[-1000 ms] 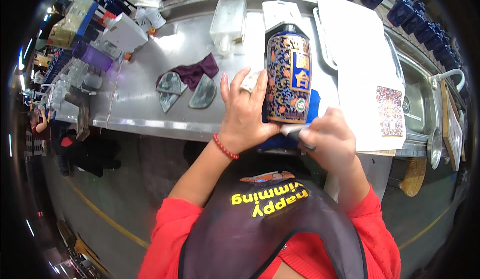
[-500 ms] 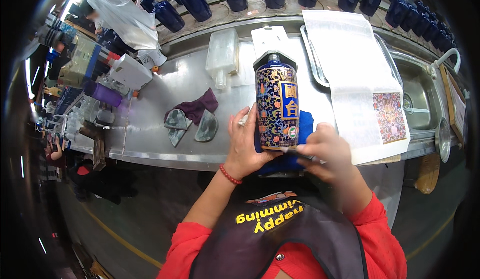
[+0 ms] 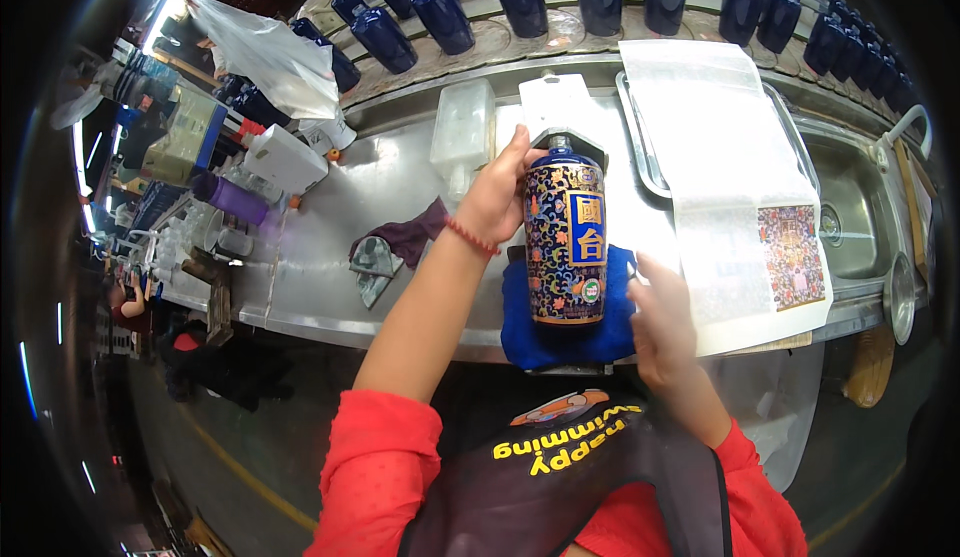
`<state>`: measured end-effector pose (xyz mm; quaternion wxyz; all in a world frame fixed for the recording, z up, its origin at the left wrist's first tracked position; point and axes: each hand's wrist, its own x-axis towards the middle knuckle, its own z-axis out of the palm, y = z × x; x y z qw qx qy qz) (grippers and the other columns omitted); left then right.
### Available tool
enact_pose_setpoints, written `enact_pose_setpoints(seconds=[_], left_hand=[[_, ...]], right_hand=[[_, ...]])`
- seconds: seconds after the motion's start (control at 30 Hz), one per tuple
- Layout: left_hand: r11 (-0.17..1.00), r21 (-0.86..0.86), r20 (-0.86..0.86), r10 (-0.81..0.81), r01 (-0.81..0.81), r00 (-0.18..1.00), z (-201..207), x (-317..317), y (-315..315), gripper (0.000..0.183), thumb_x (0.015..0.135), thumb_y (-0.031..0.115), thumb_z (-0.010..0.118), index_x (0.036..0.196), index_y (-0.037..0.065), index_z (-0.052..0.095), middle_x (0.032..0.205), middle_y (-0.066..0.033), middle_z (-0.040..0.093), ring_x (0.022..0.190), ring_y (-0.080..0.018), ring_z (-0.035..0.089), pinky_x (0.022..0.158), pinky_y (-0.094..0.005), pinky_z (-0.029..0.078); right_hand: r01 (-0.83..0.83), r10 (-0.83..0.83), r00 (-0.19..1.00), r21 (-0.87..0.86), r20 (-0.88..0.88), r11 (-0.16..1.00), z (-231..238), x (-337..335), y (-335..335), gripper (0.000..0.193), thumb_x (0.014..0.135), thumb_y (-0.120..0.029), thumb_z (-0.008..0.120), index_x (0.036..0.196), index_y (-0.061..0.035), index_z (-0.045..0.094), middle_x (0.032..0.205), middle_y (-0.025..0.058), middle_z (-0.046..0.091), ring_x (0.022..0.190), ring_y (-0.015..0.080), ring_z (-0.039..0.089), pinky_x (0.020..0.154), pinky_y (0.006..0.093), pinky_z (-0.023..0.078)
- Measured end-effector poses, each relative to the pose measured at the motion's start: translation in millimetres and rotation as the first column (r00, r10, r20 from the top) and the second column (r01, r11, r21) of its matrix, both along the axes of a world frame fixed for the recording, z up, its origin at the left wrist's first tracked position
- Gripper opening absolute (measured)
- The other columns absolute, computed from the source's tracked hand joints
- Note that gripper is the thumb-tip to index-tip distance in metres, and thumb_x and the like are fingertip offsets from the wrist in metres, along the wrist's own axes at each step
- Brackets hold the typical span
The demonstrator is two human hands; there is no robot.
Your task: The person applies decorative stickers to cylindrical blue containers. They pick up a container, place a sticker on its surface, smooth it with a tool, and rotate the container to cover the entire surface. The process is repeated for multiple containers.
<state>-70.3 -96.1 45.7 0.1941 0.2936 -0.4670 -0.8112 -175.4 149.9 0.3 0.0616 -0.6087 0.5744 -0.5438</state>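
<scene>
A dark blue bottle [image 3: 566,247] with a colourful floral wrap and a blue-and-gold label lies neck-away over a blue cloth [image 3: 520,322]. My left hand [image 3: 503,189] grips its upper left side, thumb near the shoulder; the other fingers are partly hidden behind it. The neck rests by an angular grey holder [image 3: 593,155]. To the right of the bottle's base, apart from it, my right hand [image 3: 662,319] is closed and blurred. A small pale tip shows at its fingers, too unclear to name.
White sheets with a patterned print [image 3: 725,157] cover a metal tray [image 3: 632,142] on the right, before a sink [image 3: 855,222]. A clear bottle [image 3: 463,137], maroon cloth [image 3: 415,232] and grey-green pad [image 3: 375,269] lie left. Plain blue bottles [image 3: 520,2] line the far conveyor.
My left hand has slid from the bottle's lower left side up to its shoulder. My right hand has drawn away from the bottle's base to the right. The whole view has shifted slightly.
</scene>
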Motion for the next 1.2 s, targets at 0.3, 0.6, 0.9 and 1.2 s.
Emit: enact_pose_setpoints(seconds=[0.3,0.6,0.9,1.2], left_hand=[[0.900,-0.314,0.219,-0.240,0.301,0.946,-4.5,13.7,-30.0,0.037,0.095,0.044,0.064,0.100,0.007,0.069,0.086,-0.0012,0.073,0.078,-0.0085,0.071,0.066,-0.0225,0.058],[0.889,-0.426,0.101,-0.135,0.166,0.986,6.4,65.0,-34.0,0.033,0.098,0.034,0.062,0.111,0.005,0.067,0.100,-0.0001,0.069,0.089,-0.0058,0.063,0.078,-0.0200,0.049],[0.834,-0.526,-0.088,0.142,-0.167,0.986,95.5,190.4,14.3,0.014,0.094,0.017,0.067,0.102,0.005,0.066,0.075,0.0065,0.058,0.056,0.0012,0.044,0.049,-0.0158,0.031],[0.010,-0.902,-0.214,0.857,-0.431,0.468,71.7,333.4,181.5,0.012,0.090,0.008,0.073,0.097,0.002,0.064,0.083,0.0012,0.064,0.069,-0.0009,0.055,0.060,-0.0156,0.043]], right_hand=[[0.021,-0.028,0.977,-0.034,-0.211,0.999,-28.1,12.5,-15.0,0.084,0.063,0.000,0.079,0.142,-0.0029,0.048,0.147,0.0220,0.043,0.126,0.0410,0.046,0.105,0.0490,0.039],[-0.001,-0.016,0.985,-0.102,-0.170,0.995,-29.2,7.9,-26.2,0.079,0.064,0.002,0.077,0.138,0.0018,0.051,0.140,0.0203,0.052,0.122,0.0393,0.051,0.102,0.0460,0.041],[-0.231,0.150,0.931,-0.219,-0.333,0.948,21.3,32.0,-65.8,0.066,0.073,-0.001,0.078,0.133,0.0002,0.050,0.124,0.0203,0.065,0.114,0.0392,0.057,0.100,0.0480,0.046],[-0.520,0.524,0.851,0.092,-0.037,0.849,12.8,72.3,-124.1,0.048,0.097,-0.010,0.064,0.142,-0.0030,0.050,0.138,0.0142,0.057,0.120,0.0203,0.057,0.092,0.0314,0.051]])
